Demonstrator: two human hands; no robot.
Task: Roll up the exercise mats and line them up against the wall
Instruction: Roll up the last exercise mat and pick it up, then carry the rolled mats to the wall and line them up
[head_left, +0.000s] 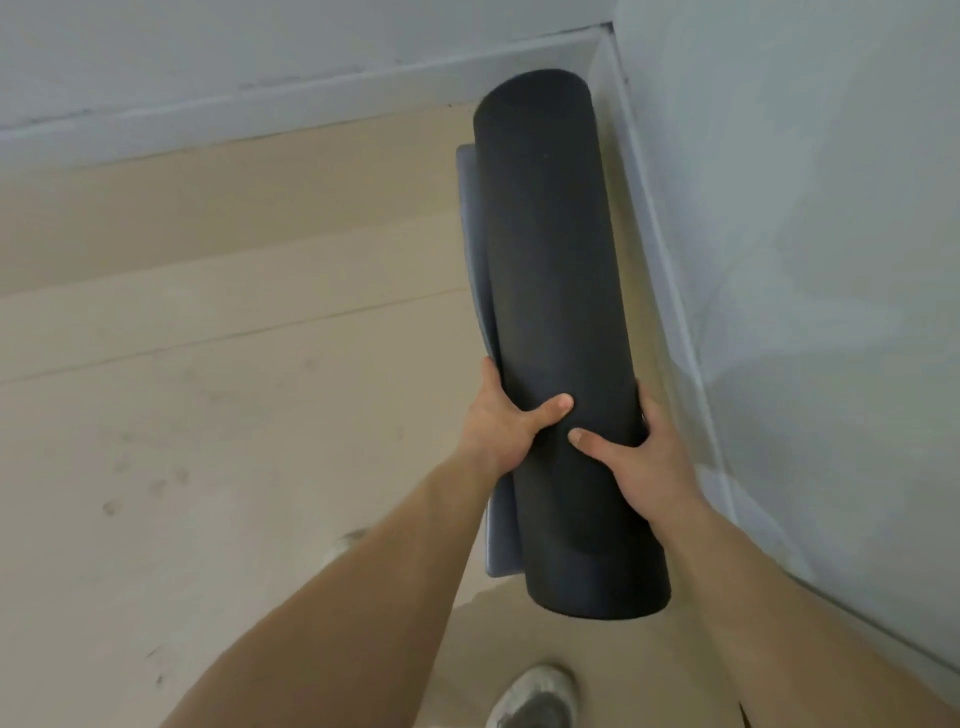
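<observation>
Rolled mat (561, 312) in both hands' grip, long axis toward room corner (608, 36)

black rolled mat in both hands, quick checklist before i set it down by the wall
1. Both hands gripping: left hand and right hand wrap the black rolled foam mat: ok.
2. Roll tight: a loose grey flap sticks out on its left side: not ok.
3. Pale wooden floor along the white baseboard: mostly hidden by the mat: cannot tell.
4. White sneaker out of the way: ok.
</observation>
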